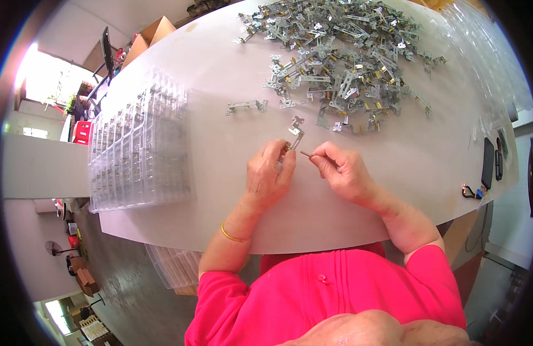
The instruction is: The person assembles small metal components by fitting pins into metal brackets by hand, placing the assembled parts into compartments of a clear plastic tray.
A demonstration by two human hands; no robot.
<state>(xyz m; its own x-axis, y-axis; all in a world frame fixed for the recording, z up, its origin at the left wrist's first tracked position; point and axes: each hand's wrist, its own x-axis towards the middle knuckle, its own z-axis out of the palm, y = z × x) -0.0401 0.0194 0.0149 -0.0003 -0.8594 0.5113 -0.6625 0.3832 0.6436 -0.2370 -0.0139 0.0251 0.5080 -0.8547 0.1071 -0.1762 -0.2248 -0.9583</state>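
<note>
Between the thumb and fingers of my left hand (pixel 268 175) is a small metal bracket (pixel 297 131), its slotted end pointing away from me. My right hand (pixel 346 175) pinches a thin dark pin or rod (pixel 305 154), whose tip points at the bracket with a small gap between them. One loose bracket (pixel 246 106) lies on the table to the left, beyond my left hand. Farther off is a large heap of similar metal brackets (pixel 347 78), some with brass-coloured parts.
Stacked clear plastic trays (pixel 136 173) holding parts stand at the left of the pale table (pixel 220 230). More clear plastic trays (pixel 479 63) are at the far right. A black flat case (pixel 488 164) and small pliers-like tool (pixel 471 192) lie near the right edge. Below the table's left edge sits another tray stack (pixel 174 266).
</note>
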